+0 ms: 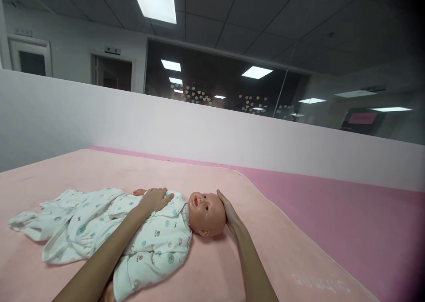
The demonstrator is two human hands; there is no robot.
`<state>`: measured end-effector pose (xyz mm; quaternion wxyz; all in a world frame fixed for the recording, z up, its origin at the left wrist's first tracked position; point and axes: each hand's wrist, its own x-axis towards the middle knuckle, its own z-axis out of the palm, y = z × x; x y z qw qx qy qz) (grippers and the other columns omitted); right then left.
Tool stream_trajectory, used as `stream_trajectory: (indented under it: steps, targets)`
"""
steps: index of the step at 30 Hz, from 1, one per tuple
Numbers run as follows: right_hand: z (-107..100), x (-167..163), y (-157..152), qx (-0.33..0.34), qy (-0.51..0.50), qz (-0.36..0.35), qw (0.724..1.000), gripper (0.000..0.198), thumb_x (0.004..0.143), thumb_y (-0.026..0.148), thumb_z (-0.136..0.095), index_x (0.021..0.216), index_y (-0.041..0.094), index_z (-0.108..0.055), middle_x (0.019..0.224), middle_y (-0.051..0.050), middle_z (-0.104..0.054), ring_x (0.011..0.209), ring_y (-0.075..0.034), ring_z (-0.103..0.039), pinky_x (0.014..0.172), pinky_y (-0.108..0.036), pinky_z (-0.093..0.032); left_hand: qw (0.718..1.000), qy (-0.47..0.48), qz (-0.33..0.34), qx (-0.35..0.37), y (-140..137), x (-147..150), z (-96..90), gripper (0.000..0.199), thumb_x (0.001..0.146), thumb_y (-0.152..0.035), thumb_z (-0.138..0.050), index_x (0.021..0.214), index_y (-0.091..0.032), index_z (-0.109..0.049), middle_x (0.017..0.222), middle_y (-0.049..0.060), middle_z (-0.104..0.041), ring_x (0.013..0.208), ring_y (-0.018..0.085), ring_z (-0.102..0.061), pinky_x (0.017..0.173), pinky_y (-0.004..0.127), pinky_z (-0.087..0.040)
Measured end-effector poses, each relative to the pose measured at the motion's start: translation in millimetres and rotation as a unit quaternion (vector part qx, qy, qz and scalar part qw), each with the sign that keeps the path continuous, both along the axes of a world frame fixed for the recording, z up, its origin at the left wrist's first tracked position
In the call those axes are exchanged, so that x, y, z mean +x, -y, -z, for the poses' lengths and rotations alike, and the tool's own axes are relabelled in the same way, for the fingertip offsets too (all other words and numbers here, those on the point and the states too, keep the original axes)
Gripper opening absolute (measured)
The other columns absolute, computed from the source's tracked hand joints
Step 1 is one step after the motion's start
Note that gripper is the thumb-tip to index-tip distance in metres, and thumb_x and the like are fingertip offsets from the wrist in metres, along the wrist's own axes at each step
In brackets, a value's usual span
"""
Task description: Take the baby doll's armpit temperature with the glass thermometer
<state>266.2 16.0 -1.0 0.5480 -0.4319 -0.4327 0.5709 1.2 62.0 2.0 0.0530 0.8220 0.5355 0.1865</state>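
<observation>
A baby doll (207,215) lies on its back across a pink blanket (212,266), its head to the right and its mouth open. It wears a white sleeper (162,240) printed with small green and brown figures; the legs of the garment spread flat to the left. My left hand (155,201) rests flat on the doll's chest, fingers stretched out. Against the crown of the doll's head lies my right hand (228,210), its palm cupped along the side and its fingers extended. One small doll hand shows beyond my left hand, another by my left forearm.
A white partition (199,129) runs behind the padded surface. To the right, a darker pink mat (318,209) shows past the blanket's edge. Beyond the partition are a window (226,80) with heart stickers and a doorway (114,74).
</observation>
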Motion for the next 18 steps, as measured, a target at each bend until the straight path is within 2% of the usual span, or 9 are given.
stream_trajectory:
  steps: [9, 13, 15, 17, 18]
  targets:
    - [2, 3, 2, -0.003, 0.004, -0.032, 0.999, 0.044, 0.074, 0.051, -0.052, 0.096, 0.015, -0.062, 0.097, -0.005, -0.067, 0.099, -0.017, -0.059, 0.095, -0.029, -0.041, 1.0, -0.004, -0.001, 0.004, 0, 0, 0.2, 0.044, 0.082, -0.049, -0.022, 0.079, -0.017, -0.052, 0.084, 0.013, -0.063, 0.084, 0.029, -0.057, 0.078, 0.041, -0.039]
    - [1, -1, 3, -0.004, -0.001, -0.023, 1.0, 0.043, 0.073, 0.05, -0.053, 0.096, 0.015, -0.062, 0.097, -0.005, -0.067, 0.097, -0.018, -0.059, 0.093, -0.03, -0.043, 1.0, 0.008, -0.005, -0.009, -6, 1, 4.1, 0.045, 0.082, -0.049, -0.025, 0.083, -0.016, -0.056, 0.087, 0.013, -0.064, 0.086, 0.029, -0.058, 0.08, 0.043, -0.039]
    - [1, -3, 3, -0.011, 0.005, -0.026, 1.0, 0.046, 0.074, 0.052, -0.051, 0.097, 0.014, -0.062, 0.096, -0.006, -0.068, 0.096, -0.019, -0.06, 0.092, -0.031, -0.044, 0.997, 0.068, 0.017, -0.015, 1, 1, -4.5, 0.04, 0.081, -0.046, -0.033, 0.095, -0.016, -0.056, 0.099, 0.012, -0.062, 0.095, 0.027, -0.056, 0.086, 0.042, -0.04]
    - [1, -3, 2, -0.014, 0.011, -0.032, 0.999, 0.05, 0.074, 0.055, -0.05, 0.097, 0.013, -0.062, 0.094, -0.007, -0.068, 0.095, -0.02, -0.061, 0.091, -0.032, -0.044, 0.981, 0.181, 0.073, 0.0, 22, 1, -27.1, 0.039, 0.079, -0.041, -0.042, 0.109, -0.019, -0.052, 0.114, 0.009, -0.057, 0.107, 0.023, -0.051, 0.094, 0.038, -0.039]
    - [2, -3, 1, -0.016, 0.014, -0.036, 0.999, 0.051, 0.073, 0.056, -0.049, 0.097, 0.013, -0.062, 0.093, -0.008, -0.068, 0.094, -0.021, -0.061, 0.091, -0.032, -0.044, 0.962, 0.25, 0.112, 0.017, 38, 1, -42.6, 0.039, 0.079, -0.039, -0.046, 0.112, -0.021, -0.051, 0.118, 0.006, -0.054, 0.111, 0.02, -0.048, 0.097, 0.036, -0.038]
